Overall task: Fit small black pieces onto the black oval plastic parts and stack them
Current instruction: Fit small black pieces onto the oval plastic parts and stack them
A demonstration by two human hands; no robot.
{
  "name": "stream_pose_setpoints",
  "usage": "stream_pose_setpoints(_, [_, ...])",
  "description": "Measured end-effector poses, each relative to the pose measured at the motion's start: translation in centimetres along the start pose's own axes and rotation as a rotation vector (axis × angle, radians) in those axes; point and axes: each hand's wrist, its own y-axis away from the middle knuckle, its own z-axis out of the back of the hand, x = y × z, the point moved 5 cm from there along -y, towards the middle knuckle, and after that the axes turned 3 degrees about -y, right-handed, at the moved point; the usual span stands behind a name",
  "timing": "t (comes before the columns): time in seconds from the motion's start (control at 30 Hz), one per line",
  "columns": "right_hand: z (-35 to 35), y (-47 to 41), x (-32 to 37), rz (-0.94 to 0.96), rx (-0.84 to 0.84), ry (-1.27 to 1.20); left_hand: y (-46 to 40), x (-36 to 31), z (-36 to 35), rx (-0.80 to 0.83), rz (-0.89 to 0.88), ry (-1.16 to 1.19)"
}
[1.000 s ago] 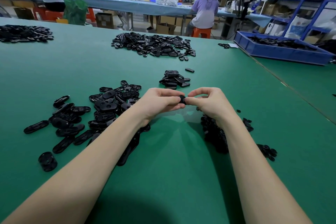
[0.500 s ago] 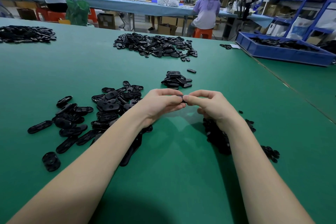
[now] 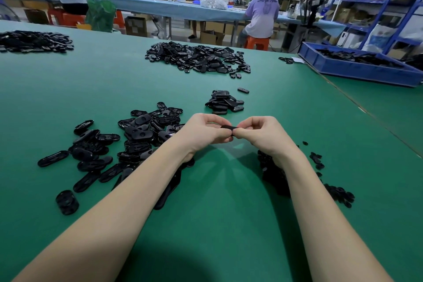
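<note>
We hold one oval part (image 3: 227, 127) mid-air over the mat (image 3: 219, 213), left hand (image 3: 203, 133) & right hand (image 3: 261, 135) together, pinching it btwn fingertips, prob. pressing a piece in; stack (image 3: 224, 102) just beyond.

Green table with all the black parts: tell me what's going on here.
A person is assembling by hand. The left hand and right hand together pinch one black oval part above the green table. Loose oval parts lie to the left, small black pieces under the right wrist, and a small stack sits just beyond the hands.
</note>
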Motion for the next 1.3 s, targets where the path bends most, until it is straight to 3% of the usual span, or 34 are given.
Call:
stream_pose_setpoints(0.43, [-1.6,0.1,0.9,0.146,-0.163,0.032,-0.1,-1.0,0.8,-0.086,-0.081,-0.156])
stream_pose_setpoints(0.67, [-3.7,0.2,0.6,0.038,-0.146,-0.345,-0.2,-2.1,2.9,-0.022,-0.216,-0.304])
stream_pose_setpoints(0.73, [-4.4,0.3,0.4,0.009,-0.173,-0.392,-0.1,-2.2,3.5,-0.027,-0.236,-0.463])
stream_pose_setpoints(0.83, [-5.0,0.6,0.1,0.012,-0.232,-0.363,-0.1,-2.3,3.6,-0.110,-0.344,-0.774])
stream_pose_setpoints(0.9, [-5.1,1.0,0.0,0.040,-0.285,-0.283,-0.2,-2.2,3.3,-0.145,-0.406,-0.859])
stream_pose_setpoints(1.07, [-4.7,1.5,-0.2,0.078,-0.418,-0.250,-1.2,-1.5,3.9,-0.295,-0.426,-0.875])
stream_pose_setpoints(1.3, [-4.7,1.3,-0.3,0.082,-0.431,-0.275,-6.0,-3.9,3.6,-0.450,-0.376,-0.818])
